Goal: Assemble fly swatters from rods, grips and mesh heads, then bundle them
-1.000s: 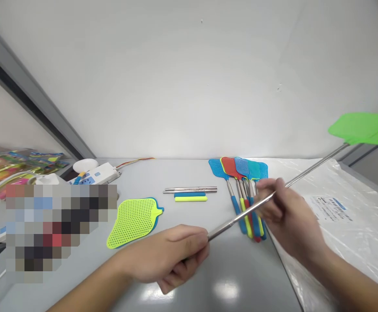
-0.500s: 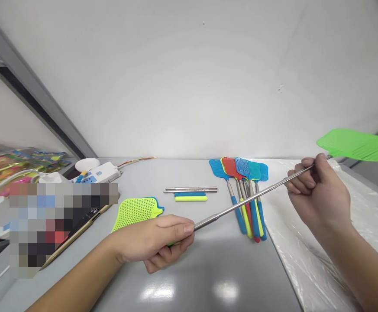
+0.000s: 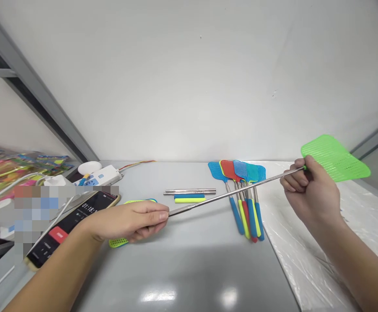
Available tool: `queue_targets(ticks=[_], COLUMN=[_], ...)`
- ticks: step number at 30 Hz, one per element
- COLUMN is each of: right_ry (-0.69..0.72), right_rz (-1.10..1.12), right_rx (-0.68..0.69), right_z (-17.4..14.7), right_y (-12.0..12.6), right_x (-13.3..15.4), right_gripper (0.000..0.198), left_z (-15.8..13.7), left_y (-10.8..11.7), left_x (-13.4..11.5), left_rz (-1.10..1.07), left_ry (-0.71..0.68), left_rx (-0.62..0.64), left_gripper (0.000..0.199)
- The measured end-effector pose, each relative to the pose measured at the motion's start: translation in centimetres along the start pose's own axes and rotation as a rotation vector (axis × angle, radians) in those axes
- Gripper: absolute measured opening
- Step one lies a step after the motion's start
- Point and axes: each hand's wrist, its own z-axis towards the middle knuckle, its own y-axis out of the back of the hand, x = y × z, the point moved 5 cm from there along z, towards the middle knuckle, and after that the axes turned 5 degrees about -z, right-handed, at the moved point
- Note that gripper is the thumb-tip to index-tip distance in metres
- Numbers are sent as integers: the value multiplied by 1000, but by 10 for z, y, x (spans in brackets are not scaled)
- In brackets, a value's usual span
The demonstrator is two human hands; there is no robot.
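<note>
Held the green fly swatter across centre to right of frame, with left grip closed around the lower end of the rod and right grip pinching beside the swatting end. Likely risked loosening that end by overpulling, or scattering the fanned swatters by dipping low. Read "01:18" on the lower-left phone, trailing digits unclear; found no legible brand.

I watch through one head-worn camera, facing forward and down across the gray table from above its near side. The pale wall fills most of the upper half; the left hand and right hand show close, forearms entering from the lower corners.
</note>
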Motion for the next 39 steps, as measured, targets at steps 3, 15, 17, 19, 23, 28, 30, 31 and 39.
queue_targets(ticks=[3, 15, 17, 19, 23, 28, 30, 31, 39], right_ry=[-19, -156, -194, -252, -265, -294, -318, -329, -397], right_rz=[16, -9, -59, -117, -146, -170, -198, -215, -341], right_rx=[18, 181, 222, 309, 432, 497, 529, 542, 649], right_z=[0, -64, -77, -91, -107, -105, -104, -103, -103], right_y=[-1, -42, -45, -51, -59, -60, -58, -57, -62], right_x=[-7, -45, -54, -64, -71, -69, -72, -73, -75], right_gripper=[19, 29, 30, 31, 33, 34, 37, 40, 33], left_z=[0, 29, 35, 41, 50, 52, 52, 52, 55], left_y=[3, -64, -78, -92, -112, -115, -114, -113, -93], left_x=[2, -6, -7, -7, -2, 4, 5, 5, -4], left_rz=[-9, -181, -226, -292, -415, -549, -594, -610, -713], left_ry=[15, -3, -18, -39, -72, -80, -61, -50, -219], left_rx=[-15, 116, 138, 160, 186, 233, 251, 255, 52], left_gripper=[43, 45, 44, 44, 46, 42, 41, 40, 38])
